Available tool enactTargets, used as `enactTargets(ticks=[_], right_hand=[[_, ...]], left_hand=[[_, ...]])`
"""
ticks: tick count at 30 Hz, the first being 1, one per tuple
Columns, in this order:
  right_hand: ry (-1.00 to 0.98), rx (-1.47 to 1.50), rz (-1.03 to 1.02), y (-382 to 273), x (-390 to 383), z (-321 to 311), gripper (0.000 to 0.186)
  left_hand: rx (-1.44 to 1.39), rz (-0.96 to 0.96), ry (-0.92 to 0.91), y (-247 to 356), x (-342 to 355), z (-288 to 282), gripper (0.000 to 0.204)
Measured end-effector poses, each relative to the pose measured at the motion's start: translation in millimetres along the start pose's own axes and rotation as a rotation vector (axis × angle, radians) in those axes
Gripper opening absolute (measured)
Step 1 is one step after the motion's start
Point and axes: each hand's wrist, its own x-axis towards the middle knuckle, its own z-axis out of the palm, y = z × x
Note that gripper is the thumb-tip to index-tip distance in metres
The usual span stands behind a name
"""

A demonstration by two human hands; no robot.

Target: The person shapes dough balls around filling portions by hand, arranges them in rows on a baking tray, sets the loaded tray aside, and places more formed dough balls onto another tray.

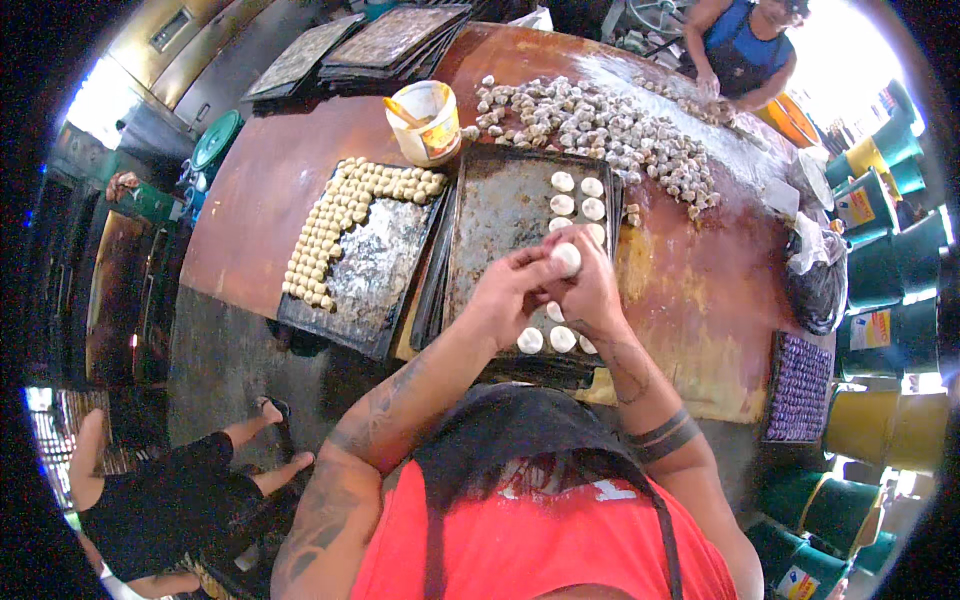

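A pale, round dough ball (566, 260) sits between my two hands, above a dark baking tray (490, 215). My right hand (592, 290) wraps around it from the right. From the left, my left hand (520, 282) closes in with its fingers against the ball; some fingertips are hidden behind the right hand. Beneath them, the tray carries white dough rounds (562, 182) in rows along its right side, partly covered by my hands. More rounds (530, 340) lie at its near edge. The tray's left part shows bare, worn metal.
To the left, another tray (375, 265) holds small beige dough balls. Behind stands a white bucket (437, 135) with an orange-handled tool. Floured lumps (600, 125) are heaped toward a co-worker (740, 50). Stacked trays (395, 45), a tray of purple pieces (800, 385) and tubs (880, 340) surround the table.
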Motion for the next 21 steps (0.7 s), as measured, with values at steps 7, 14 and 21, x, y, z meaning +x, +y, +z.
enactTargets(ticks=[7,14,21], right_hand=[[-0.112,0.219,0.511,34,-18,6,0.031],[-0.619,-0.623,0.294,84,-51,47,0.036],[-0.434,-0.575,-0.436,96,-84,52,0.037]], left_hand=[[0.898,0.329,0.213,-22,-4,-31,0.046],[0.682,0.379,0.507,-34,6,-113,0.057],[0.705,0.136,0.402,-27,-26,-110,0.030]])
